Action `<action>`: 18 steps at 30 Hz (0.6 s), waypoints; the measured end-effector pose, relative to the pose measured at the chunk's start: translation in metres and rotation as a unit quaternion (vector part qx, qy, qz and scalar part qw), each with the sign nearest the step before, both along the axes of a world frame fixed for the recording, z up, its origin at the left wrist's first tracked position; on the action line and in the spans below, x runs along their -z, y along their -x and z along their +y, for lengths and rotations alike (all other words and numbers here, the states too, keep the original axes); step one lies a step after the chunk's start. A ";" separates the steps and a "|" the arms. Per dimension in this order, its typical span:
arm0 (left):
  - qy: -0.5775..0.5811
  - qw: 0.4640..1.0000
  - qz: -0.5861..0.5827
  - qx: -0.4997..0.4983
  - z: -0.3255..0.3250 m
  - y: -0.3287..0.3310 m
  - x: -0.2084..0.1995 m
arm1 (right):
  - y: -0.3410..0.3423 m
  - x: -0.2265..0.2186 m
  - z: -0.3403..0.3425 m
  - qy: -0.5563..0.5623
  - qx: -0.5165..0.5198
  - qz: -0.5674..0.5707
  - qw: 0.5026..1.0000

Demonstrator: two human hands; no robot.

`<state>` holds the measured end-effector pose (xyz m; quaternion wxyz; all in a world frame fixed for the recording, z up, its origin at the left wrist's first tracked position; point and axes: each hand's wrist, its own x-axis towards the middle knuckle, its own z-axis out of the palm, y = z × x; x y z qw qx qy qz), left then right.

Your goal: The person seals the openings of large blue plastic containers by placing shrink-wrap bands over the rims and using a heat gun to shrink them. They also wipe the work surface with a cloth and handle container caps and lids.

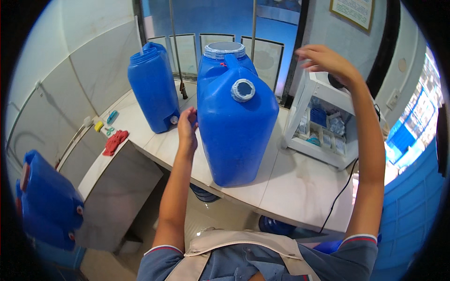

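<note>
A large blue plastic jerrycan (pixel 236 126) stands upright on the pale stone counter (pixel 290 187), its round side opening facing me. My left hand (pixel 187 129) hovers just left of the can, fingers loosely curled and holding nothing. Raised high at the right, my right hand (pixel 326 61) spreads its fingers by the top edge of the open door of a small white cabinet (pixel 318 119). Inside the cabinet are small blue and white packets (pixel 323 122). Whether the right hand touches the door is unclear.
A second blue jerrycan (pixel 153 91) with a small spout stands further back on the counter. A red cloth (pixel 115 142), a yellow item and a teal tool lie at the left end. More blue cans (pixel 47 206) sit low at the left. A black cable (pixel 340 196) hangs off the counter's front.
</note>
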<state>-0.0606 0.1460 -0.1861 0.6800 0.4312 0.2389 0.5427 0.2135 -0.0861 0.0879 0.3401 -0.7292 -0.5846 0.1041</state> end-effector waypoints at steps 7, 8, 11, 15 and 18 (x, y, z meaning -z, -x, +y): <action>0.106 0.993 0.008 0.045 -0.004 0.020 0.043 | 0.126 0.020 0.111 0.149 0.037 0.078 0.985; 0.104 0.991 0.012 0.083 -0.007 0.031 0.052 | 0.132 0.016 0.117 0.169 0.064 0.077 0.981; 0.129 0.945 0.058 0.295 -0.017 0.071 0.066 | 0.140 0.018 0.125 0.165 0.127 0.059 0.976; 0.162 0.772 0.284 0.545 -0.041 0.096 0.103 | 0.148 0.025 0.132 0.156 0.156 -0.023 0.975; 0.163 0.765 0.367 0.503 -0.055 0.098 0.149 | 0.175 0.016 0.133 0.185 0.178 -0.063 0.964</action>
